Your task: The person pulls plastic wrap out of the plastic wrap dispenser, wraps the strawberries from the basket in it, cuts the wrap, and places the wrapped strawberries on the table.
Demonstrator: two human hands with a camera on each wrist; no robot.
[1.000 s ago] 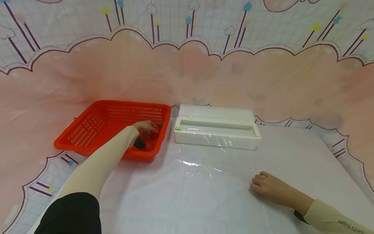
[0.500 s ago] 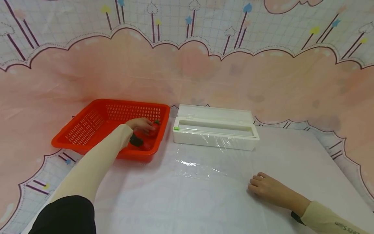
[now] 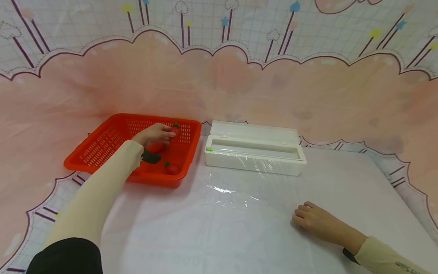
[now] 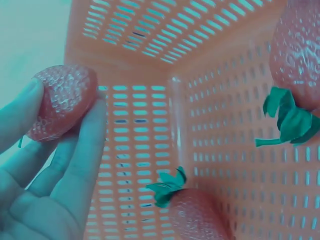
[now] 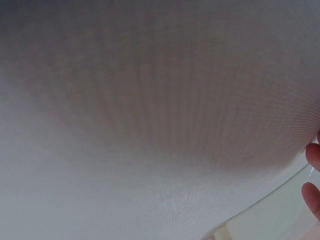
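My left hand pinches a red strawberry with a green leafy top between thumb and fingers, above the right part of an orange-red plastic basket. In the left wrist view that strawberry sits between the thumb and the fingertips. Another strawberry lies in the basket's near right corner. A further strawberry lies partly hidden below my left hand. My right hand rests on the white tabletop with its fingers loosely curled and nothing seen in it. Only fingertips show in the right wrist view.
Right of the basket stands a white cling film dispenser, its lid raised. Clear film stretches from its front onto the white tabletop. A printed pink cloth hangs behind.
My left hand has lifted the strawberry up from among the others inside the basket, and drawn slightly back left. The near right strawberry is now uncovered. My right hand stays put.
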